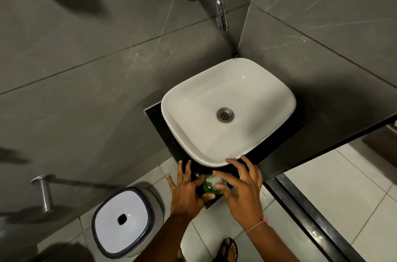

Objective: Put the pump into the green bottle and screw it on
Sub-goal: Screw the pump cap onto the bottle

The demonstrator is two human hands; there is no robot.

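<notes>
The green bottle [212, 184] is seen from above on the black counter [169, 139], just in front of the white basin [214, 98], and is largely hidden by fingers (no pump can be made out). It is flanked by the left hand [187, 191] and right hand [242, 188], fingers spread; a grip cannot be confirmed.

No text, brand, number or sign can be read anywhere; the green bottle [214, 184] shows no legible label.
</notes>
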